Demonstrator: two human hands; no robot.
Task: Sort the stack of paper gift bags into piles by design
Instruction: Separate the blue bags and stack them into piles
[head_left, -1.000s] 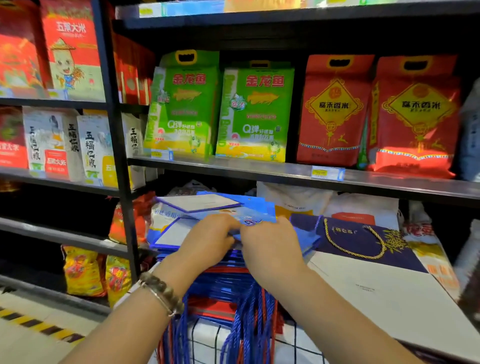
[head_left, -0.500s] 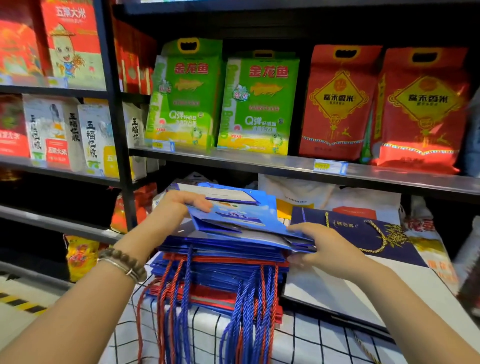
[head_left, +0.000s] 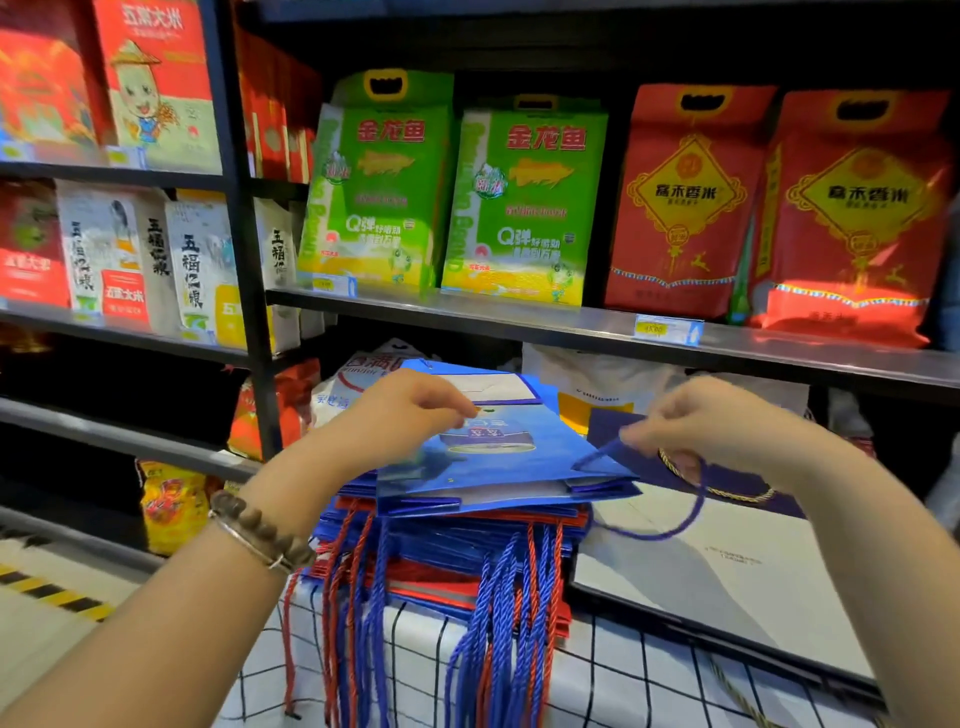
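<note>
A stack of flat paper gift bags (head_left: 467, 540), blue ones and red ones mixed, lies on a checked cloth, its rope handles hanging over the front. The top blue bag (head_left: 498, 457) lies slightly tilted on the stack. My left hand (head_left: 395, 415) grips that bag's far left edge with curled fingers. My right hand (head_left: 711, 415) pinches the bag's blue rope handle (head_left: 670, 525), which loops loosely down to the right. A navy bag with a gold rope handle (head_left: 727, 478) lies on a large white bag (head_left: 727, 566) to the right.
The checked white cloth (head_left: 623, 680) covers the work surface. Black shelving with a metal shelf edge (head_left: 571, 325) runs just above the stack, holding green rice bags (head_left: 519, 202) and red rice bags (head_left: 685, 208). White sacks (head_left: 597, 379) sit behind the stack. Floor with hazard stripes (head_left: 47, 592) lies left.
My right hand left the top blue bag's right edge and rose to pinch its rope handle. My left hand stayed on the bag's left edge; the bag now lies flatter on the stack.
</note>
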